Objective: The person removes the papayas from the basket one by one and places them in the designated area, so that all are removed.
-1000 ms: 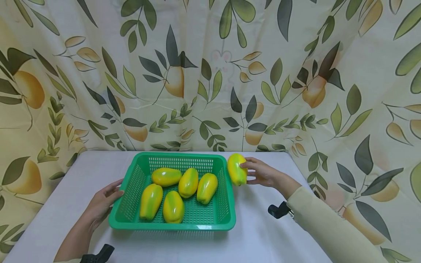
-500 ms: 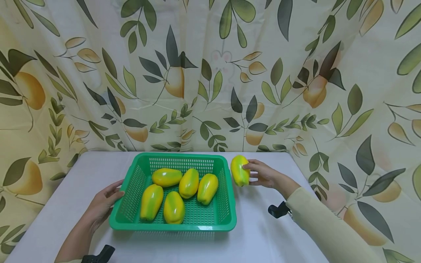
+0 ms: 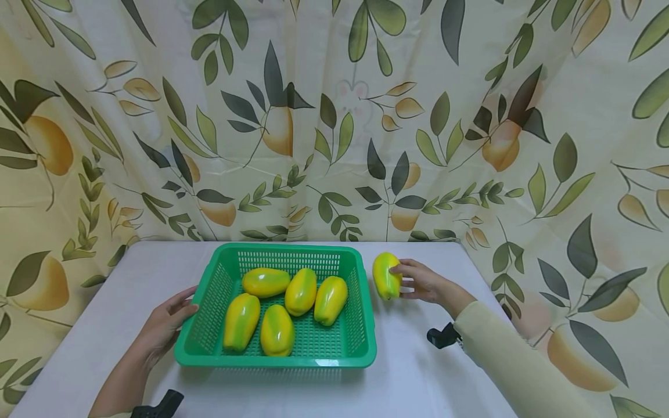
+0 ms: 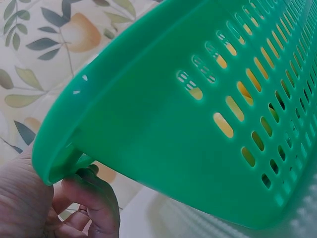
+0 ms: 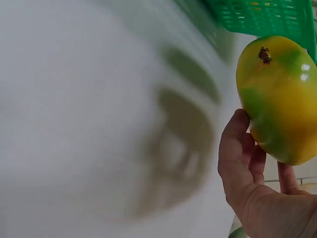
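A green plastic basket (image 3: 275, 361) stands slightly tilted toward me, its near rim casting a shadow on the white table. My left hand (image 3: 166, 320) grips its left rim; in the left wrist view the fingers (image 4: 94, 198) curl under the lip. Inside lie several yellow papayas with green streaks, such as one papaya (image 3: 241, 322) at the front left. To the right of the basket, my right hand (image 3: 425, 281) holds another papaya (image 3: 387, 276) by its side. The right wrist view shows this papaya (image 5: 277, 104) stem scar outward, above the table, with its shadow below.
The white-covered table (image 3: 418, 371) extends around the basket. Behind it hangs a curtain (image 3: 334, 145) printed with leaves and fruit. Black wrist mounts (image 3: 443, 335) sit on both forearms.
My right hand has carried its papaya away from the basket's right rim, moving right and slightly down. The left hand and basket stay nearly in place.
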Demonstrator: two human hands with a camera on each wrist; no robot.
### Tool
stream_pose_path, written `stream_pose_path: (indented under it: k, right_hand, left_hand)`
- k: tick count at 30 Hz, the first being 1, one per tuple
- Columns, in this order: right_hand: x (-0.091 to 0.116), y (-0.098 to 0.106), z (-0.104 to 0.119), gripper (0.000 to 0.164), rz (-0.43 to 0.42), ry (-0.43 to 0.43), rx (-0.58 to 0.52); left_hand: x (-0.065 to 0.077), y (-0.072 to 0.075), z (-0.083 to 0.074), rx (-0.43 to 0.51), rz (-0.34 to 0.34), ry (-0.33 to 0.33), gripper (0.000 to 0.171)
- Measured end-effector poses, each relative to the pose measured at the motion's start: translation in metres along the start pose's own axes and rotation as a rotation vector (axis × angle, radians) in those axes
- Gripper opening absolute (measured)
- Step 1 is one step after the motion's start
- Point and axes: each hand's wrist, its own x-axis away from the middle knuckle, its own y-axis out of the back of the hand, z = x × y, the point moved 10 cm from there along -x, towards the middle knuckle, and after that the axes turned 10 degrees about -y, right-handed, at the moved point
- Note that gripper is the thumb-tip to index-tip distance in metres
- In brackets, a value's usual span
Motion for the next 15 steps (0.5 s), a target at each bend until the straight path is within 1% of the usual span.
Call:
stream_pose_path:
  k: [6,15]
  right_hand:
    - [-0.005,0.005,-0.007,0.084,-0.021,-0.007,0.004]
    - [-0.014,0.006,-0.016,0.084,-0.053,-0.025,0.015]
  left_hand:
    - [0.000,0.000,-0.001,0.000,-0.004,0.005,0.067]
    - [0.001,0.000,0.001,-0.018,0.003,0.007,0.067]
